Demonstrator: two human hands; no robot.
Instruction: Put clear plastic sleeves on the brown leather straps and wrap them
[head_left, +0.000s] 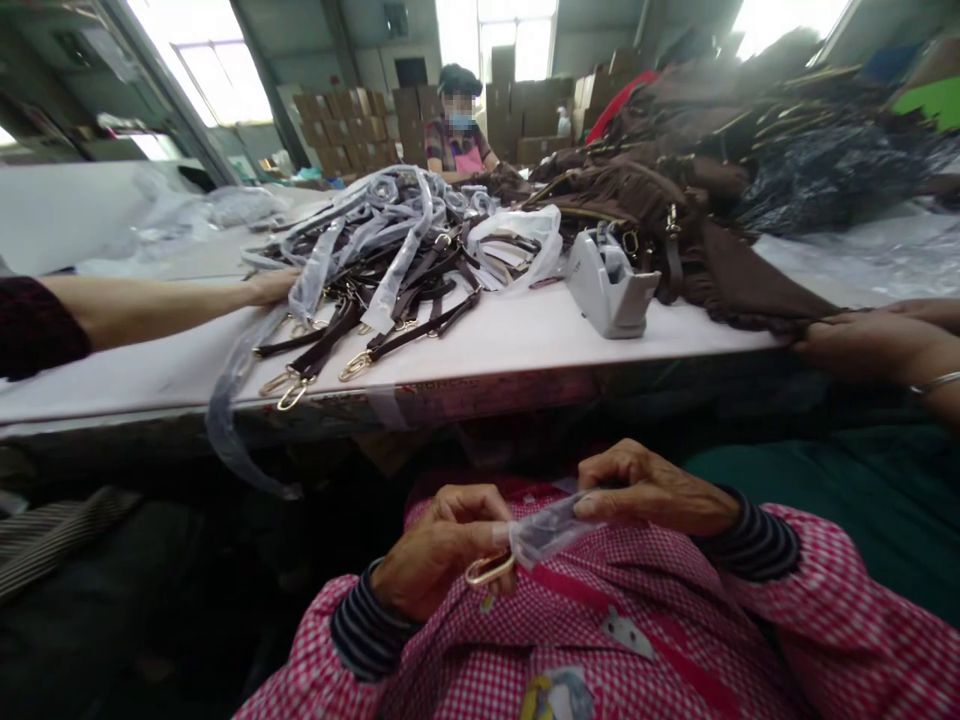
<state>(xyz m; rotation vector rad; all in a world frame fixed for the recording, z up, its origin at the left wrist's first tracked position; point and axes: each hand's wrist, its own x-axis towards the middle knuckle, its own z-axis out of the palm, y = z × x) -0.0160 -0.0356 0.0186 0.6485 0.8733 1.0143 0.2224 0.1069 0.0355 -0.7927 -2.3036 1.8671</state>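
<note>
Over my lap, my left hand [442, 552] pinches one end of a plastic-sleeved strap, close to its gold snap hook [489, 570]. The clear plastic sleeve [551, 530] stretches across to my right hand [651, 492], whose thumb and fingers are closed on its other end. How much of the strap lies inside the sleeve is hard to make out. On the table ahead lies a tangled pile of dark brown straps [405, 325] with gold hooks, many in plastic sleeves.
A grey tape dispenser [611, 285] stands on the white table [517, 335], beside a heap of brown bags [645, 190]. At left a co-worker's hand [274, 287] touches the strap pile; at right other hands [877, 340] hold brown fabric. A masked person [459, 145] works opposite.
</note>
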